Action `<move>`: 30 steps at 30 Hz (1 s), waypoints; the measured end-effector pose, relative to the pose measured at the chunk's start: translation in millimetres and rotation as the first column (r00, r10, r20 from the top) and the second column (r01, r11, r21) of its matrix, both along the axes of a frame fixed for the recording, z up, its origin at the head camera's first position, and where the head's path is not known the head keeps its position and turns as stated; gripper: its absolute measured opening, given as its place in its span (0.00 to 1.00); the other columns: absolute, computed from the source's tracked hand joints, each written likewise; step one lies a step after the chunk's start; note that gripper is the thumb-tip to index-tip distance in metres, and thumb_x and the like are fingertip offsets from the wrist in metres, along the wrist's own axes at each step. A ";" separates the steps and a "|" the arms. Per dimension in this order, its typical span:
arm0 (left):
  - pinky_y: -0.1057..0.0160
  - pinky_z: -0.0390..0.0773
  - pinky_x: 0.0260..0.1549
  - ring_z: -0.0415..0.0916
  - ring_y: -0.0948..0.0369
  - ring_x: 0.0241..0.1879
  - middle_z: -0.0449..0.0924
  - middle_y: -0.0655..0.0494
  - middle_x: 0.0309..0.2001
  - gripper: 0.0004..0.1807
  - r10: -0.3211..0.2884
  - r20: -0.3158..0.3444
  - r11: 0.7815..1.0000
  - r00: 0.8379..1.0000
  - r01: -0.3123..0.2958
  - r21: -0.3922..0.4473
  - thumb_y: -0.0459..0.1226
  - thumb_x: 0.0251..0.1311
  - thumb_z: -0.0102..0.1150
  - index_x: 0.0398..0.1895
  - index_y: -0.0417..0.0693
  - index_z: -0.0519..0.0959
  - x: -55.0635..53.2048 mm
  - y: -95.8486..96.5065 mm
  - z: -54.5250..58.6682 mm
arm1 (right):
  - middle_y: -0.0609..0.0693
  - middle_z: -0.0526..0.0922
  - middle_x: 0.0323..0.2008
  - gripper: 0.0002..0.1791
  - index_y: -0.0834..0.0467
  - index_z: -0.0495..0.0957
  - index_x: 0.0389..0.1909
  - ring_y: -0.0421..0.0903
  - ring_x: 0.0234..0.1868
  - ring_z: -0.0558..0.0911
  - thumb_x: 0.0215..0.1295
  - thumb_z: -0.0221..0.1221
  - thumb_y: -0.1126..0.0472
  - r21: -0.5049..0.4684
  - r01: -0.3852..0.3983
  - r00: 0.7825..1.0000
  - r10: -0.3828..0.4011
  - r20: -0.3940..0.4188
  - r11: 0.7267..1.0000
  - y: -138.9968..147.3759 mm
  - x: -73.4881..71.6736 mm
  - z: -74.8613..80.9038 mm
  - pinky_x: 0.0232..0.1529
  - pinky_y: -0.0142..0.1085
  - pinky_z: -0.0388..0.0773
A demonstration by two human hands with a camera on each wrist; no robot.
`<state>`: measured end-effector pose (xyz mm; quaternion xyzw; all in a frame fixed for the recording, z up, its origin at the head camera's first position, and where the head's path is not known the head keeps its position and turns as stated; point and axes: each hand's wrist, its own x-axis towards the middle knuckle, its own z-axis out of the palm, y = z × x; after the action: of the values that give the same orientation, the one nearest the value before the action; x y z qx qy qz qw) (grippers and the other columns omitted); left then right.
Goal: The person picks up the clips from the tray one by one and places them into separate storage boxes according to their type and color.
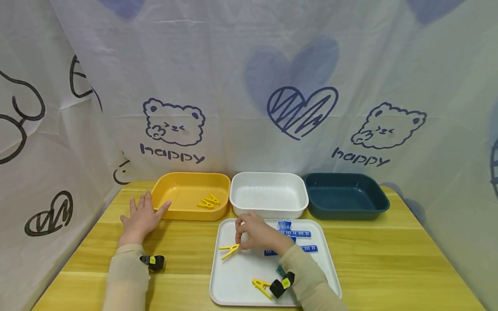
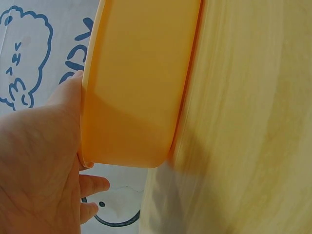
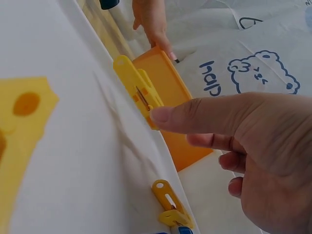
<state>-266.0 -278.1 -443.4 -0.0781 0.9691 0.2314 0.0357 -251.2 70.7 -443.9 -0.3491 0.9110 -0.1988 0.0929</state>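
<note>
My right hand (image 1: 258, 233) pinches a yellow clothespin (image 3: 136, 87) over the left part of the white tray (image 1: 237, 285); the thumb is on it and the index fingertip is hidden in the right wrist view. Another yellow clothespin (image 1: 262, 288) lies near the tray's front, beside the right wrist. One more yellow clothespin (image 3: 170, 202) shows below the hand in the right wrist view. My left hand (image 1: 141, 220) rests spread against the left front corner of the yellow bin (image 1: 167, 214), thumb along its rim. Two yellow clothespins (image 1: 209, 201) lie inside that bin.
Blue clips with piano-key bars (image 1: 299, 234) lie on the tray, partly behind the right hand. A teal piece (image 1: 280, 271) peeks out by the right wrist. A white bin (image 1: 268, 211) and a dark teal bin (image 1: 346, 211) stand right of the yellow one, before a printed curtain (image 1: 233, 129).
</note>
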 end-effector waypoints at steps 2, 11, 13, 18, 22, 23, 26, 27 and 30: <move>0.18 0.29 0.58 0.17 0.32 0.73 0.31 0.28 0.75 0.59 0.001 0.003 1.000 1.000 -0.001 -0.001 0.73 0.62 0.30 0.76 0.36 0.30 0.3 -0.2 0.6 | 0.42 0.74 0.49 0.06 0.43 0.83 0.25 0.42 0.52 0.64 0.52 0.72 0.55 -0.015 0.000 1.000 -0.001 -0.013 1.000 -0.1 -0.7 1.1 0.57 0.38 0.64; 0.18 0.29 0.58 0.18 0.32 0.73 0.32 0.28 0.75 0.59 0.007 -0.006 1.000 1.000 -0.007 -0.005 0.73 0.62 0.30 0.76 0.36 0.31 1.4 -2.9 0.0 | 0.41 0.73 0.48 0.04 0.43 0.84 0.29 0.41 0.51 0.63 0.56 0.70 0.52 -0.086 -0.008 0.998 0.003 -0.056 0.996 -2.9 -0.4 7.2 0.53 0.36 0.63; 0.17 0.30 0.57 0.18 0.32 0.73 0.32 0.28 0.75 0.59 0.006 -0.009 1.000 1.000 -0.006 -0.009 0.73 0.62 0.30 0.76 0.36 0.31 1.3 -3.5 -0.7 | 0.41 0.73 0.49 0.04 0.44 0.84 0.30 0.42 0.51 0.63 0.56 0.70 0.52 -0.099 -0.007 0.998 0.000 -0.070 0.995 -3.4 -0.4 7.9 0.53 0.36 0.63; 0.18 0.29 0.58 0.18 0.32 0.73 0.33 0.28 0.75 0.59 0.009 -0.012 1.000 1.000 -0.009 -0.017 0.74 0.61 0.29 0.77 0.37 0.32 0.8 -2.7 -2.0 | 0.42 0.74 0.48 0.04 0.46 0.85 0.31 0.41 0.49 0.64 0.56 0.70 0.53 -0.130 -0.011 0.992 -0.005 -0.125 0.991 -4.3 -1.6 8.5 0.53 0.36 0.63; 0.18 0.29 0.58 0.17 0.32 0.73 0.33 0.28 0.76 0.59 0.008 -0.010 1.000 1.000 -0.009 -0.017 0.74 0.61 0.28 0.77 0.37 0.33 0.1 -2.0 -3.3 | 0.43 0.74 0.47 0.04 0.46 0.85 0.30 0.42 0.49 0.64 0.56 0.70 0.53 -0.142 -0.003 0.987 -0.020 -0.159 0.990 -6.1 -2.0 9.6 0.53 0.37 0.64; 0.18 0.29 0.58 0.17 0.32 0.73 0.32 0.28 0.75 0.59 0.008 -0.008 1.000 1.000 -0.008 -0.018 0.74 0.61 0.28 0.77 0.36 0.33 -0.1 -1.9 -3.5 | 0.43 0.74 0.47 0.04 0.47 0.85 0.30 0.42 0.49 0.65 0.56 0.70 0.53 -0.149 0.001 0.986 -0.025 -0.165 0.989 -6.7 -2.3 9.7 0.53 0.37 0.64; 0.18 0.29 0.58 0.17 0.33 0.73 0.32 0.29 0.76 0.59 0.010 -0.004 1.000 1.000 -0.010 -0.020 0.74 0.61 0.28 0.77 0.36 0.32 -0.6 -1.7 -3.7 | 0.45 0.75 0.48 0.05 0.48 0.85 0.30 0.45 0.50 0.66 0.56 0.70 0.54 -0.185 0.008 0.983 -0.042 -0.180 0.983 -9.7 -4.2 9.1 0.53 0.38 0.64; 0.18 0.29 0.58 0.17 0.33 0.73 0.32 0.29 0.76 0.59 0.011 -0.003 1.000 1.000 -0.011 -0.020 0.74 0.61 0.29 0.77 0.36 0.32 -0.9 -1.9 -4.0 | 0.46 0.75 0.47 0.05 0.48 0.85 0.30 0.46 0.50 0.67 0.56 0.70 0.54 -0.198 0.007 0.980 -0.046 -0.196 0.980 -10.9 -5.2 8.7 0.53 0.38 0.65; 0.18 0.29 0.58 0.17 0.33 0.73 0.33 0.29 0.76 0.59 0.014 -0.005 1.000 1.000 -0.014 -0.018 0.74 0.61 0.29 0.77 0.37 0.32 -1.2 -2.1 -3.5 | 0.48 0.76 0.47 0.05 0.50 0.85 0.29 0.50 0.50 0.69 0.56 0.70 0.54 -0.242 0.001 0.968 -0.061 -0.242 0.970 -15.0 -8.7 7.8 0.52 0.39 0.65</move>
<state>-267.2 -280.2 -447.0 -0.0847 0.9706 0.2230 0.0311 -259.9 55.7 -436.1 -0.3655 0.8900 -0.2639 -0.0678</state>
